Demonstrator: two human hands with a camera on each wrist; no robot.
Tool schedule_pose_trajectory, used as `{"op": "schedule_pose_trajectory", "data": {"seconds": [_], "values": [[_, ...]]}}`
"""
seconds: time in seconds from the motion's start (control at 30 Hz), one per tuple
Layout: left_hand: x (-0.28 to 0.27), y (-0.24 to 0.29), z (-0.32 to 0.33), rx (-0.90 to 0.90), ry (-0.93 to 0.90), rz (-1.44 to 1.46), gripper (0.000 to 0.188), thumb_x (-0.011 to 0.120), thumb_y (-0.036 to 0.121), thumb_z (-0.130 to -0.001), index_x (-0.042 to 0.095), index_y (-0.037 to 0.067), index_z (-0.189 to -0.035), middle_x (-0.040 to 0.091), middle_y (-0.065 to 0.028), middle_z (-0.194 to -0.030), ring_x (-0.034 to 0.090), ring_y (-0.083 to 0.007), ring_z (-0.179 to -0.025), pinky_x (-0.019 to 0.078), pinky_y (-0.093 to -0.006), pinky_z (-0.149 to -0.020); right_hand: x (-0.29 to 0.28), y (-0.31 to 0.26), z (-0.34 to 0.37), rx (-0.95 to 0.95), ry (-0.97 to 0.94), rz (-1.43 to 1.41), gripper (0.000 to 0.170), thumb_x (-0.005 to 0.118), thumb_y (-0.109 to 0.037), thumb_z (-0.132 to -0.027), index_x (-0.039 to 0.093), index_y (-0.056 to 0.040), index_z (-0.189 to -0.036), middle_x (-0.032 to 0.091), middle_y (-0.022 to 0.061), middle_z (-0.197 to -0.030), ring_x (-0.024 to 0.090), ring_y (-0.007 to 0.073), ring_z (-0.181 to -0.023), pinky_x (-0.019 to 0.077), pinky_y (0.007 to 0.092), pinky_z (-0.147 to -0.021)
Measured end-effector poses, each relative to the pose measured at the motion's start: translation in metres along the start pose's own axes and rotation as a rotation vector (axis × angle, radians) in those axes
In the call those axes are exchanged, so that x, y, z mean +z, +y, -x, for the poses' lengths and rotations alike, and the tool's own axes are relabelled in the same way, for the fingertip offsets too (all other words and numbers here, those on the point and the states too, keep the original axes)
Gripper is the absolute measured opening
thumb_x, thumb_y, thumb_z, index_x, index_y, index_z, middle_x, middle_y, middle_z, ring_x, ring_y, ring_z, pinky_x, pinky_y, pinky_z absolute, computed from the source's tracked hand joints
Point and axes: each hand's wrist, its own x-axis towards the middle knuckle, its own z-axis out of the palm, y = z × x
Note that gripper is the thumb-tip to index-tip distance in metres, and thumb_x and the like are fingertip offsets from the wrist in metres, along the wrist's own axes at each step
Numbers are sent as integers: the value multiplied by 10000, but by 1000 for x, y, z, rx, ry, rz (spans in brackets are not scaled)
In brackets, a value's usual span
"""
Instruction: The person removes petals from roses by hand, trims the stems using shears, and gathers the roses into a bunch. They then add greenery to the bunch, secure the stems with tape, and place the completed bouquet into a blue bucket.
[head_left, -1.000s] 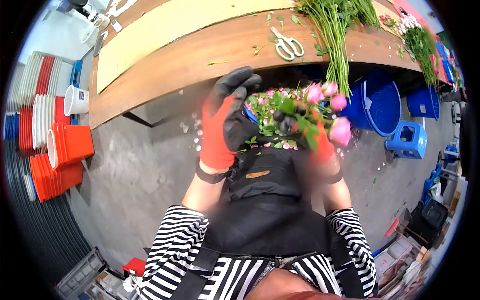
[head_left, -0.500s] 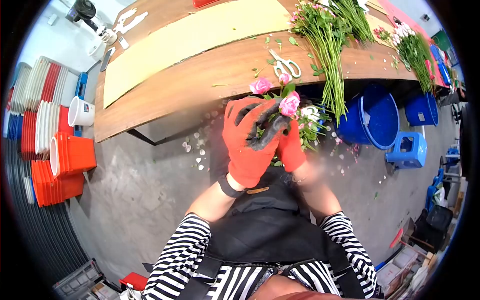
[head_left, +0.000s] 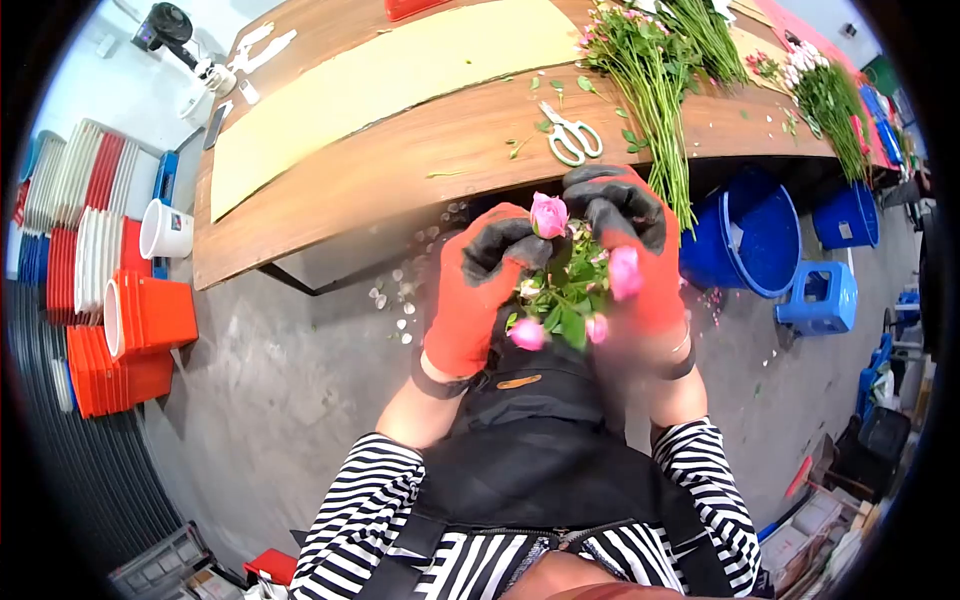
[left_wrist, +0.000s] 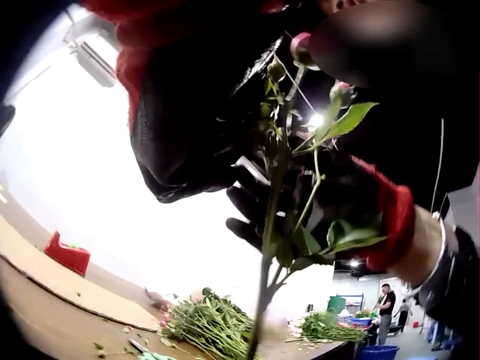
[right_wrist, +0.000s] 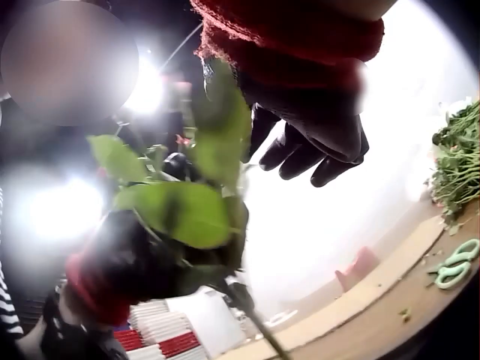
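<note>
A gloved left hand [head_left: 484,268] pinches pink roses [head_left: 548,216] between its fingers beside the desk's [head_left: 420,150] near edge; the right hand's [head_left: 642,245] fingers spread loosely near scissors [head_left: 572,137].

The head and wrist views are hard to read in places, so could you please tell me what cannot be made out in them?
- Stem, lower end: left wrist view, cut off by the bottom edge.
- Left hand, part of its grip: right wrist view, hidden behind the leaves.
- Pink rose in front of the right hand, its petals: head view, blurred.
- Label on the far blue bucket, its lettering: head view, too small.
</note>
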Motion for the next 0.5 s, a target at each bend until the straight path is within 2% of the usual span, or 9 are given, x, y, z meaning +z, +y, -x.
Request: {"op": "schedule_pose_trajectory", "data": {"seconds": [0.07, 0.1, 0.2, 0.23, 0.33, 0.37, 0.47, 0.5], "values": [[5, 3, 3, 112, 45, -93, 156, 628, -16, -848, 678, -34, -995, 617, -69, -989, 567, -141, -906, 458, -269, -819, 10, -10, 1, -89, -30, 225, 275, 738, -35, -776, 685, -7, -1044, 655, 79, -1061, 598, 172, -1027, 453, 303, -926], [5, 2, 5, 62, 111, -162, 188, 669, -23, -814, 687, -38, -1001, 632, -92, -987, 588, -163, -910, 466, -281, -816, 19, -18, 5, -34, 10, 218, 323, 800, -52, -697, 696, -18, -1001, 656, 96, -1032, 589, 212, -1065, 452, 322, -935], [13, 7, 11, 288, 183, -400, 202, 699, -5, -811, 703, -10, -1012, 646, -103, -995, 608, -194, -910, 473, -296, -808, 19, -14, 11, -300, 24, 625, 384, 845, -80, -659, 688, -16, -1004, 646, 101, -1042, 582, 232, -1076, 452, 326, -933], [12, 3, 13, 322, 212, -491, 259, 724, -17, -760, 717, 19, -1017, 655, -106, -983, 618, -241, -918, 487, -330, -802, 19, -10, 13, -314, 26, 613, 392, 849, -80, -662, 685, -13, -1011, 623, 117, -1078, 580, 264, -1075, 459, 336, -924], [16, -7, 14, 426, 285, -642, 320, 723, -32, -704, 722, 37, -1016, 655, -105, -962, 608, -278, -923, 495, -363, -802, 25, -8, 23, -184, 88, 402, 377, 826, -54, -685, 677, -7, -1028, 606, 116, -1113, 578, 245, -1092, 467, 333, -923], [17, -8, 14, 433, 291, -649, 361, 718, -37, -659, 721, 42, -1012, 656, -111, -960, 597, -304, -929, 499, -386, -804, 31, -14, 26, -84, 120, 291, 358, 788, -13, -714, 666, -1, -1051, 600, 116, -1112, 582, 226, -1092, 475, 323, -921], [16, -9, 13, 443, 280, -657, 323, 717, -30, -696, 709, 15, -1015, 659, -108, -980, 607, -265, -941, 493, -351, -814, 31, -3, 29, -146, 144, 301, 328, 727, 30, -743, 656, 11, -1063, 597, 115, -1126, 594, 200, -1067, 476, 302, -914], [16, -9, 14, 362, 262, -534, 300, 712, -26, -717, 703, 1, -1016, 657, -102, -986, 606, -244, -944, 489, -337, -813, 31, -1, 30, -102, 143, 199, 332, 708, 37, -750, 647, 17, -1076, 601, 112, -1125, 598, 196, -1056, 475, 298, -912]]}}
